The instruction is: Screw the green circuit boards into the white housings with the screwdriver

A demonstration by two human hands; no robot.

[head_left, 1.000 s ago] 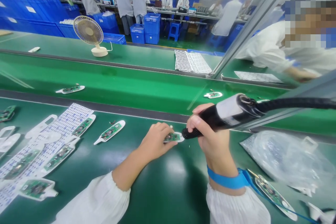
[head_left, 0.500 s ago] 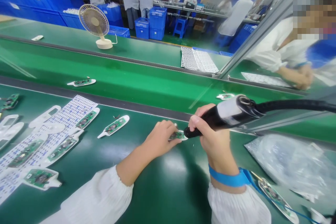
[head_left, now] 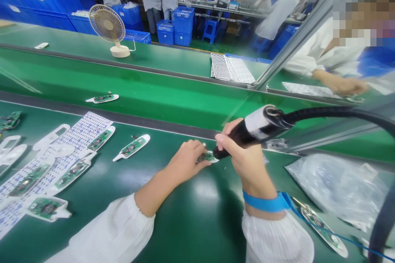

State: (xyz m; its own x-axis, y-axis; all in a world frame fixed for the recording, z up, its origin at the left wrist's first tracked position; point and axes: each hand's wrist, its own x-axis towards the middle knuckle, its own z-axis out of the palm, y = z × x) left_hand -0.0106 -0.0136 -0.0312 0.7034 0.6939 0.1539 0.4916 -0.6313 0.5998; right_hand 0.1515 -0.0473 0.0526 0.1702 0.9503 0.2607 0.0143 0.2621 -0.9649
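My right hand point(head_left: 243, 152) is shut around a black electric screwdriver point(head_left: 256, 129), whose tip points down-left at a small green circuit board point(head_left: 206, 157) in a white plastic holder. My left hand point(head_left: 187, 162) presses its fingertips on that holder's far side, keeping the board on the green bench mat point(head_left: 173, 222). The screwdriver tip sits at the board's right end; the exact contact point is hidden. A blue wrist strap point(head_left: 262, 202) circles my right wrist, and its cord runs toward the lower right.
Boards in white holders point(head_left: 131, 148) and a printed label sheet point(head_left: 83, 131) lie left. A plastic bag point(head_left: 336, 185) lies right. Beyond stands a conveyor belt point(head_left: 154, 86) with a board point(head_left: 103, 98). A co-worker's arm point(head_left: 339, 84) shows behind a glass partition point(head_left: 293, 45).
The screwdriver's rear end has swung left and its hose now arches higher. The board on the conveyor has moved right. The co-worker's hand has shifted along their bench.
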